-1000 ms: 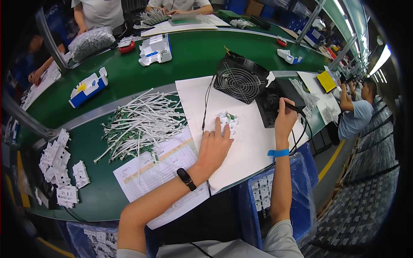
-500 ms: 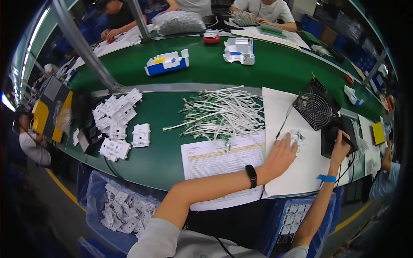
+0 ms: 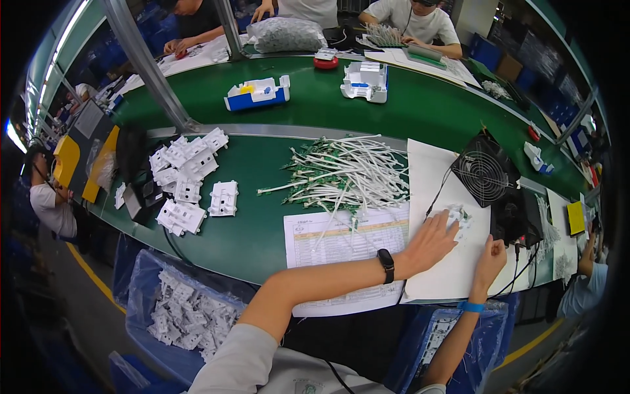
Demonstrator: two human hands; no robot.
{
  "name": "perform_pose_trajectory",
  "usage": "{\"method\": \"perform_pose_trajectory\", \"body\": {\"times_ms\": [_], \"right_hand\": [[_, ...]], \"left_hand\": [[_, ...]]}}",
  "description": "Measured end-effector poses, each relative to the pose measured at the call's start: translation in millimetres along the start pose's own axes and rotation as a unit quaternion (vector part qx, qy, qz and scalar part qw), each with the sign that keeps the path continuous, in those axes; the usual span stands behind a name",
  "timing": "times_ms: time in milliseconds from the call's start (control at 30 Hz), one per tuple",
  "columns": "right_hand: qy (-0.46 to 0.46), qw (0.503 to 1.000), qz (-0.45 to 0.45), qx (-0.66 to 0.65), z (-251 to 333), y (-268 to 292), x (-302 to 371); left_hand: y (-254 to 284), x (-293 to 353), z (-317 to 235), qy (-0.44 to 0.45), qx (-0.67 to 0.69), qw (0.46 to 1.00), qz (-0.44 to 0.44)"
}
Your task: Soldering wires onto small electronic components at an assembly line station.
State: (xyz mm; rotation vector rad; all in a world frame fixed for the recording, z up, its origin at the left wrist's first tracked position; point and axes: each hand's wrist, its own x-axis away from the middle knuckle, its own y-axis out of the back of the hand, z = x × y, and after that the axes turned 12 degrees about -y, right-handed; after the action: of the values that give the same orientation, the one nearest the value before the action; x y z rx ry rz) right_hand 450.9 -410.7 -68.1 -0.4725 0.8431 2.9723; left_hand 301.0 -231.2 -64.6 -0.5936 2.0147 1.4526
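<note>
From the head view we count two bare hands at the bench (image 3: 256, 154). Our left hand (image 3: 432, 244) lies with fingers extended on one small white plastic part (image 3: 463, 225), its grip open and bearing down from above. Our right hand (image 3: 489, 259) curls just beside one black box (image 3: 515, 213); we cannot tell whether its grip encloses anything.

The white part sits on one white sheet (image 3: 426, 157), nearer to us than one black fan (image 3: 484, 169). It shows beyond our fingertips, which point away and to the right; they cover too much for us to tell its facing or long axis.

Left of the sheet we see one pile of white cables (image 3: 361, 174), too tangled to count, and one printed form (image 3: 312, 246) partly beneath it. Farther left lie one heap of white plates (image 3: 187, 164), overlapping beyond a sure count, and one single plate (image 3: 224, 198), its long axis running away from us.
</note>
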Motion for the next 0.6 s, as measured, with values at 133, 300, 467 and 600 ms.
{"method": "perform_pose_trajectory", "body": {"times_ms": [133, 300, 467, 600], "right_hand": [[0.005, 0.998, -0.003, -0.059, 8, 6, 1], [0.023, 0.999, 0.028, -0.029, 8, -2, 8], [0.005, 0.999, 0.024, -0.021, 5, 14, 10], [0.011, 0.999, 0.025, -0.047, 25, 5, 14]], "left_hand": [[16, -17, -9, 0.002, 0.13, 0.992, -0.006], [94, -54, -13, 0.038, 0.289, 0.957, 0.002], [263, -92, 65, 0.281, 0.195, 0.938, 0.047], [294, -43, 249, 0.31, -0.06, 0.948, -0.039]]}}
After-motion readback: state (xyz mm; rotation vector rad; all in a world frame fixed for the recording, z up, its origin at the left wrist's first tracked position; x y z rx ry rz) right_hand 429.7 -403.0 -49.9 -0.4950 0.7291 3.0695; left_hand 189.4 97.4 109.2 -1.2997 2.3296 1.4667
